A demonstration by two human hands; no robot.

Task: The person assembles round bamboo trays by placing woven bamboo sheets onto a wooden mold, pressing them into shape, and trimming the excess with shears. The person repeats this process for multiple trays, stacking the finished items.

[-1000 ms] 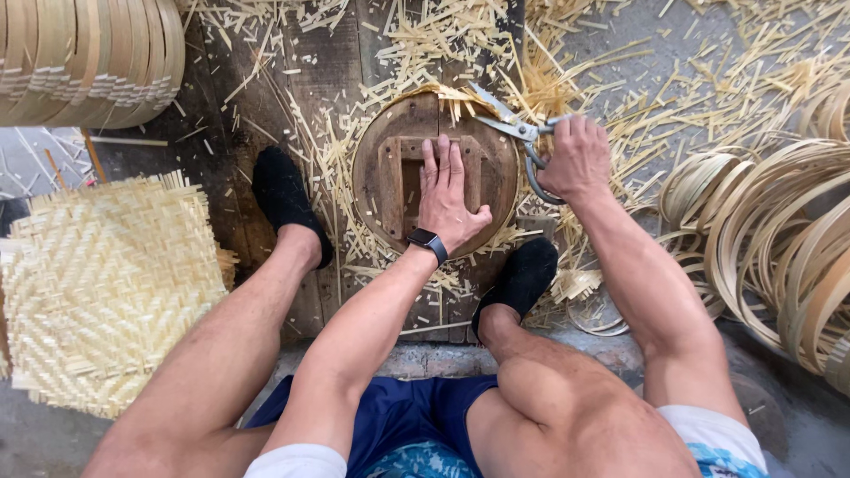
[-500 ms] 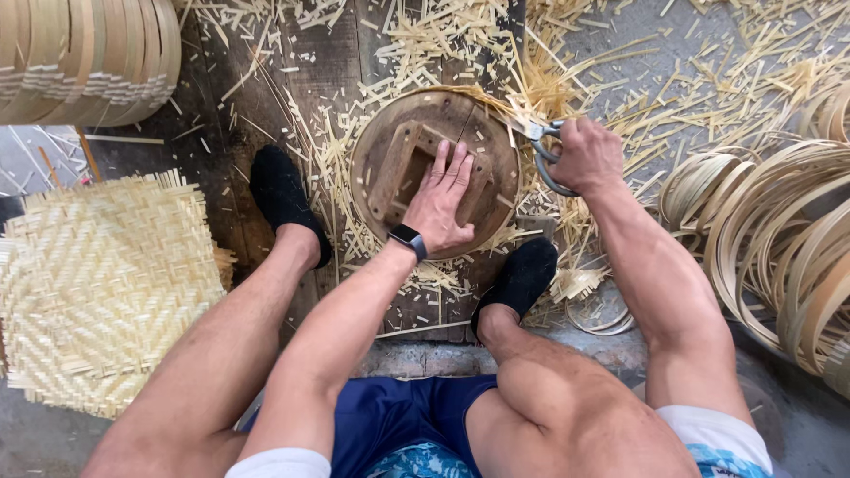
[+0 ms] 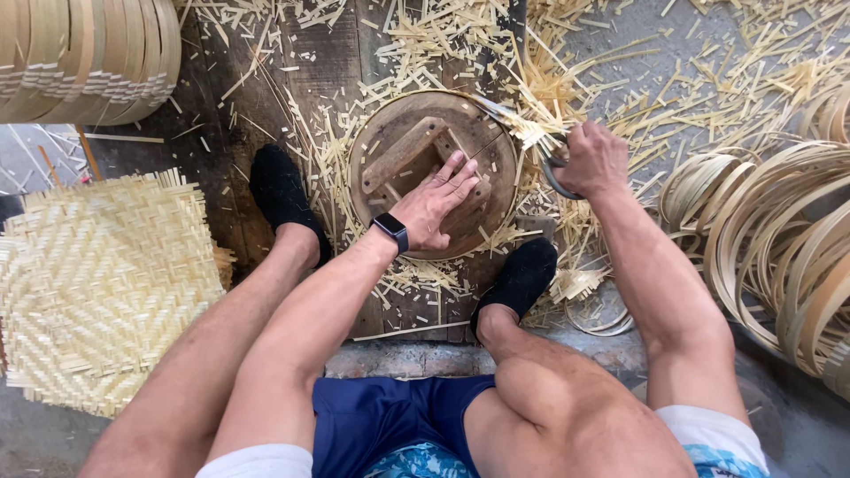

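Right hand [image 3: 591, 159] with shears [image 3: 531, 133] shifted left, left hand [image 3: 438, 204] flat on round mould [image 3: 381, 142]

A bamboo-weaving workshop, floor-level and hand-run; pale bamboo offcuts [image 3: 567, 80] lie scattered thick over dark worn floorboards [image 3: 310, 80] and grey concrete [image 3: 699, 53]; a stack of flat woven mats [image 3: 102, 283] sits at the left, fringed ends sticking out; bent bamboo hoops [image 3: 770, 239] pile up at the right, more stacked rims [image 3: 84, 57] at the top left; in the middle, a round wooden form [image 3: 434, 173] lies on the boards between two black-socked feet, with shears [image 3: 531, 142] at its edge; no machines, only hand tools and raw strips.
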